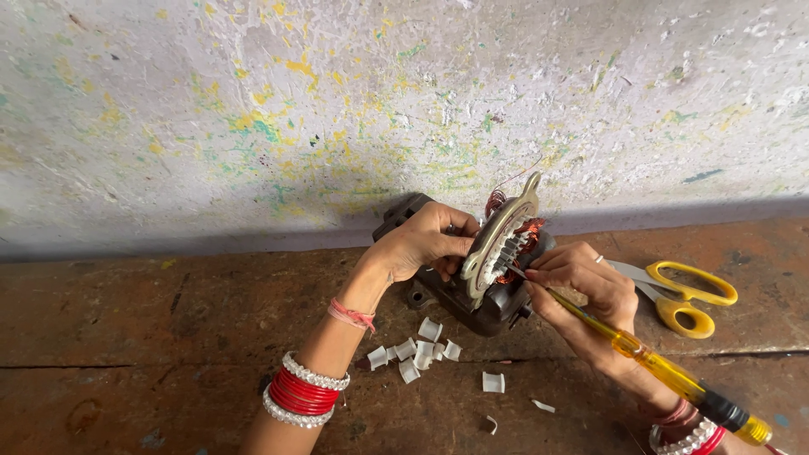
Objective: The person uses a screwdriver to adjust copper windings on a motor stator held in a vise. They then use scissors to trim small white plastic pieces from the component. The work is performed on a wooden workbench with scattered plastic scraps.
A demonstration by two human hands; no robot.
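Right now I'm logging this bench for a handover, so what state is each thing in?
Motor stator: tilted on edge, copper windings exposed, resting on a dark base.
Left hand: grip closed on the stator's rim.
Right hand: grip closed on the screwdriver.
Screwdriver: held, tip in the stator slots.
Scissors: lying flat, untouched; whether the blades are open is hidden.
White insulation pieces: scattered loose.

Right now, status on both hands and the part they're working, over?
Left hand grips motor stator, tilted on edge. Right hand holds yellow screwdriver, tip at copper windings. White slips in front, scissors to the right; nothing in the way.
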